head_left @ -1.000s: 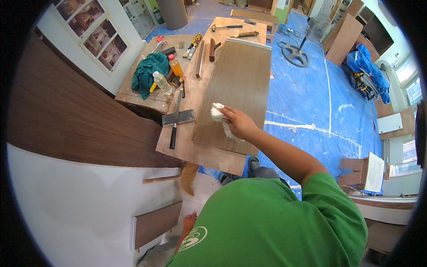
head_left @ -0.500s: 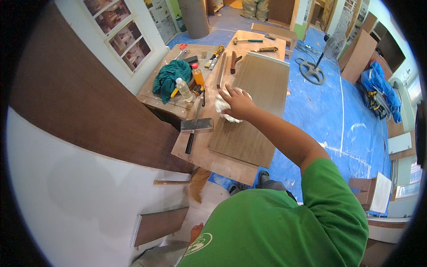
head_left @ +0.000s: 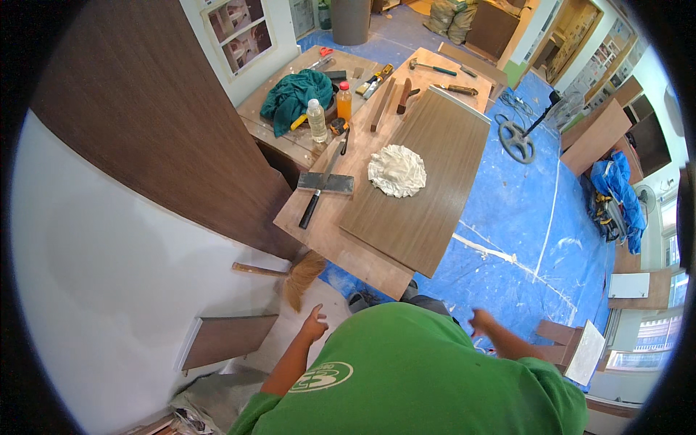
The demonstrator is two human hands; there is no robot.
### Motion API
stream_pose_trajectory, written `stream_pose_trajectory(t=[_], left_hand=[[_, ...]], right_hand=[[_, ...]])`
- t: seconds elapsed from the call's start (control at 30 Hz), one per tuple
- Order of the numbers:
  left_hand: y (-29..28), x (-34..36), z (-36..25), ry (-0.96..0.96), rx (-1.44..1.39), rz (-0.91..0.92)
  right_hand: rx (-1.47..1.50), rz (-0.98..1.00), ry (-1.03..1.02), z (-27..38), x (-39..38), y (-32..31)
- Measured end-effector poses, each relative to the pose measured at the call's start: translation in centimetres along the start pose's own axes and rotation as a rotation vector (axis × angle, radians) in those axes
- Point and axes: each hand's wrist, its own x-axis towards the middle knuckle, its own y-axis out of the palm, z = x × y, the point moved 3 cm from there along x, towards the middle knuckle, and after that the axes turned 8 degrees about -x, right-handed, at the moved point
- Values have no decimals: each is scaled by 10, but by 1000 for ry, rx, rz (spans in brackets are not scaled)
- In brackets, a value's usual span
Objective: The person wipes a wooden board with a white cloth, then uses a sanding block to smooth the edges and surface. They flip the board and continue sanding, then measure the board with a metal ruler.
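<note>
Atop the brown panel (head_left: 406,228) lies the crumpled white cloth (head_left: 397,172), well apart from the loosely spread left hand (head_left: 313,325) and the right hand (head_left: 482,321), its curl unclear; even strokes along the grain suit best.

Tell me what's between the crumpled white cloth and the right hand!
In the head view, from crumpled white cloth to right hand: brown panel, then blue floor sheeting.
</note>
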Motion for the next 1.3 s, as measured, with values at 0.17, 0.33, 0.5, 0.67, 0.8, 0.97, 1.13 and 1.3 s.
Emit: stream_pose_trajectory(t=[0.17,0.33,0.5,0.67,0.8,0.97,1.13,1.3], left_hand=[[28,16,-29,-36,125,200],[22,16,-120,152,313,742],[10,-44,-382,420,347,434],[51,-181,-564,1316,169,595],[63,-225,-597,1537,162,565],[59,-244,-580,1608,98,451],[71,-242,-578,1625,88,397],[69,-248,-578,1641,77,381]], right_hand=[[365,213,146,30,-51,75],[206,117,101,44,-36,70],[410,-48,221,-20,5,50],[107,89,30,34,4,12],[-270,-66,-419,8,69,32],[-373,-197,-621,-2,112,47],[-335,-190,-625,2,118,60],[-324,-213,-631,-1,118,58]])
